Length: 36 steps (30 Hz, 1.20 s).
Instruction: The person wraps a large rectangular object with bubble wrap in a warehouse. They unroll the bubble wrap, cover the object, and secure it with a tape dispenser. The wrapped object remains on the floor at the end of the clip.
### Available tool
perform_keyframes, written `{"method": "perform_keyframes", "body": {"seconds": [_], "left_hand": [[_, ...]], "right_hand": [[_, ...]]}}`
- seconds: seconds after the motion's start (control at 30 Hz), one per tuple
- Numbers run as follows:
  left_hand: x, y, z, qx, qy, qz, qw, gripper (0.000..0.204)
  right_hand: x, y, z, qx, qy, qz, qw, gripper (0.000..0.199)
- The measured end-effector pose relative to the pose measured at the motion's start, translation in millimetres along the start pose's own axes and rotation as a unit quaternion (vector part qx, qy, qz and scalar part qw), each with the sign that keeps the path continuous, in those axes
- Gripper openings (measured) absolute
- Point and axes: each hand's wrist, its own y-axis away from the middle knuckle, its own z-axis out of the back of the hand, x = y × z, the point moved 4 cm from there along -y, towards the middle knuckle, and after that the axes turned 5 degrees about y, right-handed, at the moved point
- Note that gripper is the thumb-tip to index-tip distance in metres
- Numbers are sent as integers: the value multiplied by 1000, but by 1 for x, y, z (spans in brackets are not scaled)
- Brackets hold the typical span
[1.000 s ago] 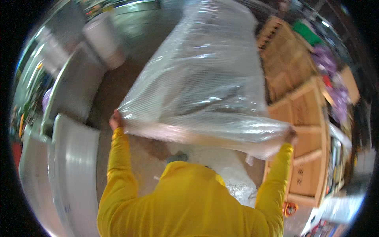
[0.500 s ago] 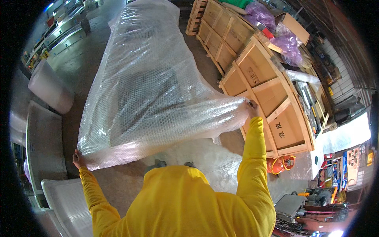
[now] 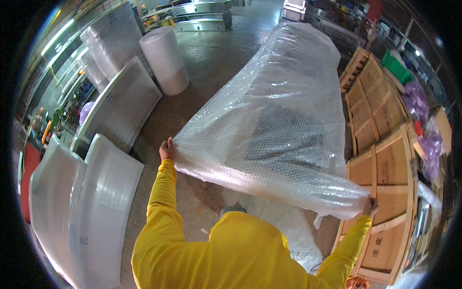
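A wide sheet of clear bubble wrap [image 3: 269, 144] lies draped over a long bulky object stretching away from me; a darker patch shows through it, but the object's kind is hidden. At the near left corner my left hand [image 3: 167, 149] grips the sheet's edge with curled fingers. My right hand [image 3: 370, 206] is closed on the near right corner, beside a wooden crate. Between both hands the near edge is pulled out taut above the floor, and a loose flap hangs close to my right hand.
Wrapped flat panels [image 3: 103, 192] lean at the left, with another panel [image 3: 126, 103] behind. A bubble wrap roll [image 3: 164, 60] stands on the floor beyond. Wooden crates [image 3: 385, 176] line the right side, topped with purple plastic [image 3: 429, 144] and a green bundle [image 3: 397, 67].
My view has turned left, so the draped sheet sits further right in the picture. Both hands still hold its near corners.
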Motion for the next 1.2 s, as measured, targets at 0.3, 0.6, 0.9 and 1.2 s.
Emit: {"method": "perform_keyframes", "body": {"seconds": [0.3,0.6,0.9,1.2], "left_hand": [[12,30,-20,207,-44,55,976,49],[19,92,-119,530,-113,56,838,70],[75,87,-175,343,11,410,845,114],[17,94,-168,310,136,76,938,32]], "right_hand": [[9,4,14,17,-12,-21,1000,40],[159,-5,-6,-169,415,68,891,38],[585,190,-250,394,9,534,748,42],[630,353,-364,635,445,555,301,58]]}}
